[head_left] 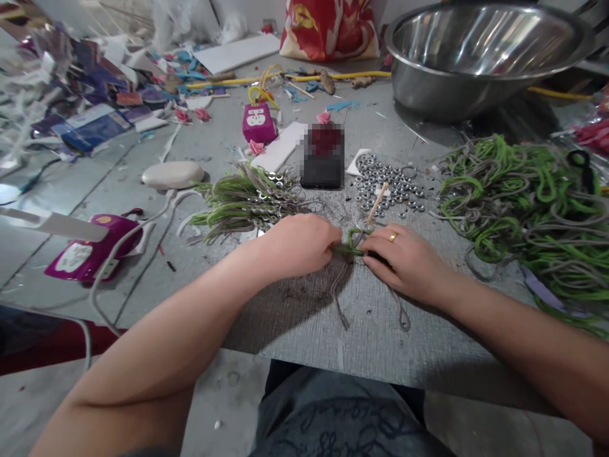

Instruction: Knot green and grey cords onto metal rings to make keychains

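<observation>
Green and grey cord (351, 249) stretches between my two hands just above the table, its grey ends trailing toward the front edge. My left hand (304, 246) is closed on one side of the cord, knuckles up, its fingertips mostly hidden. On the other side, my right hand (402, 259), with a ring on one finger, pinches the cord between thumb and fingers. Beyond the right hand lies a pile of small metal nuts (387, 184) with a wooden stick (377, 203) across it. A bundle of green and grey cords with metal pieces (247, 200) lies beside my left hand.
A heap of green and grey cords (504, 203) covers the right side. At the back stand a steel bowl (457, 95) and a red bag (328, 32). A phone (322, 171), purple power sockets (259, 124), white cables (124, 244) and scraps (95, 95) lie around.
</observation>
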`<state>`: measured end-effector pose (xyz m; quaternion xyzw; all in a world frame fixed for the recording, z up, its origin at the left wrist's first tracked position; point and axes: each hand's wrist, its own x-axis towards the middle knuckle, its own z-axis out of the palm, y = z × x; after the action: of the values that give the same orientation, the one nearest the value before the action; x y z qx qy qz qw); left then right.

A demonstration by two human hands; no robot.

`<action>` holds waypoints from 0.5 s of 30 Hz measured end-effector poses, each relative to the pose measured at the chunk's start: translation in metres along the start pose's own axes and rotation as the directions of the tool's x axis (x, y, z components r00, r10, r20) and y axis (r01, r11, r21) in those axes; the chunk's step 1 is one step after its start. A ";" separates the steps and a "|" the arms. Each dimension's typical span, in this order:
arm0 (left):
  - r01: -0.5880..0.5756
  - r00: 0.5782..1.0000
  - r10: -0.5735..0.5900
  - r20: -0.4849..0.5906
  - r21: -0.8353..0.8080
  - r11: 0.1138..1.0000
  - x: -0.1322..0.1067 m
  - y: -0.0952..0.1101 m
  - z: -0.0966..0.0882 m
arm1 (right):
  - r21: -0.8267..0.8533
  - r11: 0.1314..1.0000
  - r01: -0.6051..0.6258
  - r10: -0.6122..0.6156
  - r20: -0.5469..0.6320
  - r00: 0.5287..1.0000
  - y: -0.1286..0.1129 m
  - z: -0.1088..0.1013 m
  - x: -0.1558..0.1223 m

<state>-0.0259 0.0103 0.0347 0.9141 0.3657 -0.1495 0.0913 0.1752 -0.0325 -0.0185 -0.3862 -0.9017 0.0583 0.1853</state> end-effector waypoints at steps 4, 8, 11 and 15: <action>0.051 0.999 -0.052 0.007 0.060 0.997 -0.004 -0.004 -0.001 | 0.016 1.000 0.005 -0.005 -0.009 1.000 0.001 0.000 -0.001; 0.075 0.997 -0.076 0.006 0.087 0.993 -0.008 -0.005 0.000 | 0.045 0.999 -0.005 0.006 -0.003 1.000 0.001 0.002 -0.001; 0.074 0.996 -0.071 -0.050 0.060 0.995 -0.010 -0.002 0.000 | 0.049 0.999 -0.019 0.021 -0.032 0.999 0.004 -0.004 -0.002; 0.073 0.993 -0.072 -0.090 0.008 0.997 -0.010 0.003 -0.001 | -0.010 0.998 -0.067 0.067 -0.021 0.998 0.013 -0.024 -0.004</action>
<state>-0.0301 0.0019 0.0391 0.9065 0.4016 -0.1134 0.0643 0.1957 -0.0270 -0.0012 -0.4179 -0.8866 0.0556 0.1903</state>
